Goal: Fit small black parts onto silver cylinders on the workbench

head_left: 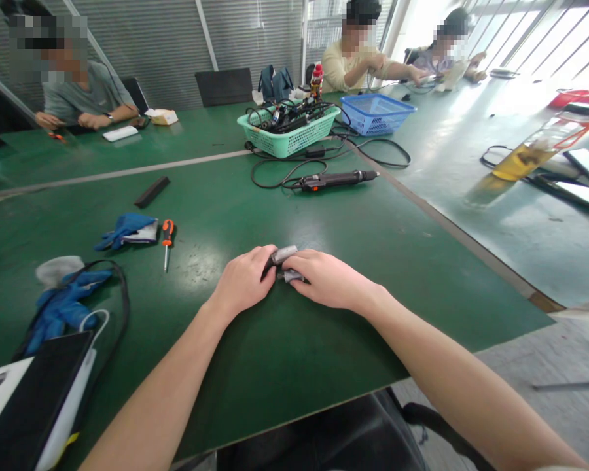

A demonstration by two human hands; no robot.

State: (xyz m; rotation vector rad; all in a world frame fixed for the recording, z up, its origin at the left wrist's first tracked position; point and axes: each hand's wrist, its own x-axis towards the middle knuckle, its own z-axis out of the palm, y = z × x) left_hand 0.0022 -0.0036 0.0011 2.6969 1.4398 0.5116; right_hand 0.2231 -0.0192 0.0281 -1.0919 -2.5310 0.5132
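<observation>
A short grey metal cylinder (285,254) and a second grey metal piece (291,276) lie close together between the hands, with a dark part showing at their left end, on the green table (299,366). Both look scuffed and dull; their exact shape is partly hidden. The left hand (243,281) curls its fingers (260,258) around the pieces from one side, and the right hand (328,278) closes in from the other, its fingers (299,261) gripping them. Both forearms angle inward from the lower corners, the hands low over the table.
</observation>
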